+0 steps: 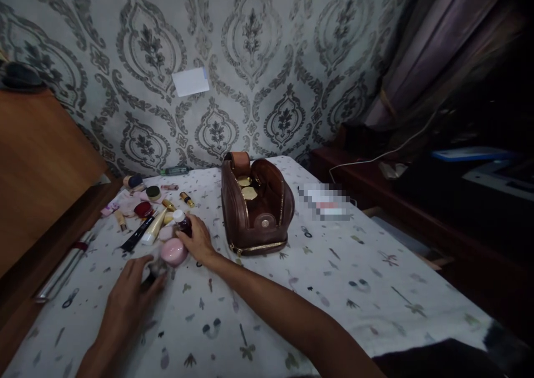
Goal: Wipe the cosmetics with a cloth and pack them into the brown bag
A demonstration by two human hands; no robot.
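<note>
Across the top of my view I see a grey patterned wall (287,72), with a white card (191,81) on it left of centre. At upper left, a dark object (20,76) rests on a brown wooden panel (41,167). Upper right, I make out a gathered purplish curtain (442,44); below it runs a thin white cable (387,153). Right of centre, a pixelated item (325,201) is unreadable to me.
</note>
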